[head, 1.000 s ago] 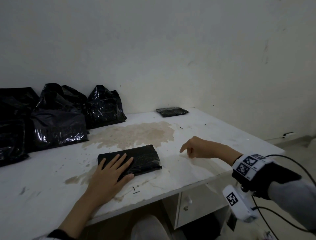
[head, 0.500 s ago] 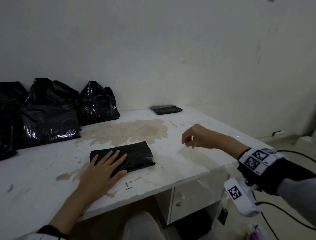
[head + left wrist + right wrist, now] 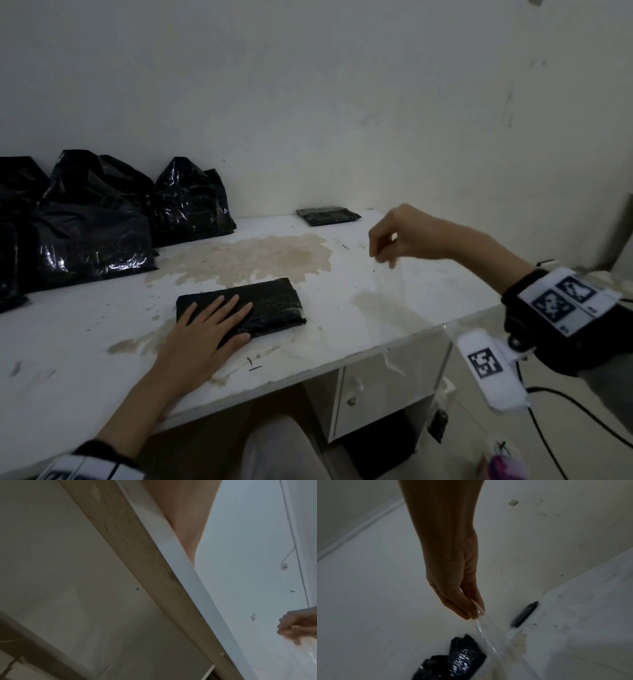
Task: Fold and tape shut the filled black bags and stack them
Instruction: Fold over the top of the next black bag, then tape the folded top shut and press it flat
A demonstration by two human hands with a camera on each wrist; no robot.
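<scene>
Here the left hand lies flat, fingers straight, pressing the folded black bag onto the stained white table near its front edge. The right hand, raised above the table, pinches one end of a clear tape strip (barely visible), which trails down from its fingertips. Another flat packet lies by the wall, and full black bags stand at the table's left.

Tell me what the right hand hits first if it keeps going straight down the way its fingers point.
The right hand pinches a clear tape strip, its fingers pointing down. Below them seems to be bare white tabletop, right of the folded black bag, so probably the tabletop first; depth is unclear.
</scene>
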